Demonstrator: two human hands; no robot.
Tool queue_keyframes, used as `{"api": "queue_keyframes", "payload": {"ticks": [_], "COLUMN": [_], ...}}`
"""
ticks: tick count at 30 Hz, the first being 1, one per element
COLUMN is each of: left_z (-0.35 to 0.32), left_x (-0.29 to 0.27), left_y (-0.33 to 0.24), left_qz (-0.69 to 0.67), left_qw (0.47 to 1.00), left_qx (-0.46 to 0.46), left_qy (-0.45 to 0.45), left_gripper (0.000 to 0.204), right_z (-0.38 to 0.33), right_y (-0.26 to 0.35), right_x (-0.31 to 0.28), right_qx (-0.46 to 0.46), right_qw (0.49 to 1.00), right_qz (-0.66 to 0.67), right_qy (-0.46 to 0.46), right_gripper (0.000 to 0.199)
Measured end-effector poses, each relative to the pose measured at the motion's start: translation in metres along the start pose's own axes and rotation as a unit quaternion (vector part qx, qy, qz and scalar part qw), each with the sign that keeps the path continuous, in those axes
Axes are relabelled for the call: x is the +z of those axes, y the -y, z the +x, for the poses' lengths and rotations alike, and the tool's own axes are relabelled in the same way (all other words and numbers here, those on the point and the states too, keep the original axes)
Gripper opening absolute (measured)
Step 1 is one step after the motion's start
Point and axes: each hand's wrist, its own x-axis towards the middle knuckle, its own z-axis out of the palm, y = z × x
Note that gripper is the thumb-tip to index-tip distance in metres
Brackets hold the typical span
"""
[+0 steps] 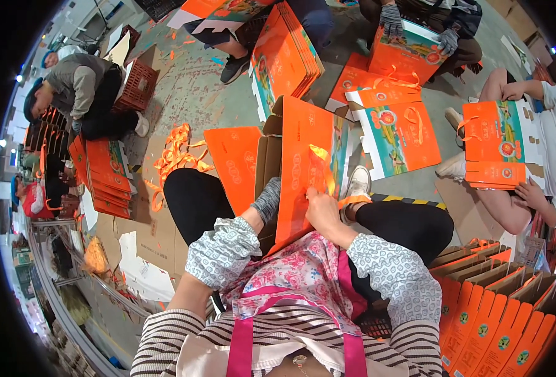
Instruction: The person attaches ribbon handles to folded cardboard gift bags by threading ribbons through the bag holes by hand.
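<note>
An orange gift box of printed cardboard (pixel 300 151) stands upright between my knees, its brown inside showing at the left. My left hand (pixel 267 200), in a grey knit glove, reaches in behind the front panel, and its fingers are hidden there. Against the outside of that panel, my bare right hand (pixel 323 213) is closed, pinching an orange ribbon (pixel 320 152) that loops above it and trails off to the right. An orange side panel (pixel 237 160) spreads out left of the box.
A heap of orange ribbons (pixel 178 154) lies on the floor at the left. Flat printed cartons (pixel 400 135) lie ahead. Several folded orange boxes (pixel 497 314) stand in a row at my right. People with cartons sit around, including one on the right (pixel 551 138).
</note>
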Motion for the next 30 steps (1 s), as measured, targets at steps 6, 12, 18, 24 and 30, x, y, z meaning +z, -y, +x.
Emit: {"api": "queue_keyframes", "payload": {"ticks": [6,12,18,24,30], "left_z": [0.019,0.003,0.003,0.004,0.005], "left_x": [-0.016,-0.004,-0.005,-0.013,-0.010], "left_y": [0.017,-0.002,-0.005,-0.005,-0.003], "left_qz": [0.379,0.023,-0.008,0.035,-0.005], "left_qw": [0.907,1.000,1.000,0.998,0.999], "left_qx": [0.176,-0.005,-0.024,-0.043,-0.046], "left_qy": [0.049,-0.007,-0.008,0.011,-0.026], "left_gripper": [0.020,0.015,0.017,0.017,0.017], "right_z": [0.001,0.004,0.008,0.008,0.009], "right_y": [0.010,-0.005,-0.020,-0.019,-0.022], "right_x": [-0.003,0.003,0.002,-0.001,0.005], "right_qx": [-0.052,0.014,0.101,0.124,0.085], "right_qw": [0.993,0.999,0.971,0.969,0.979], "right_qz": [-0.101,0.038,0.213,0.198,0.172], "right_qy": [0.016,0.022,0.042,0.074,0.065], "right_gripper": [0.015,0.009,0.012,0.011,0.009]}}
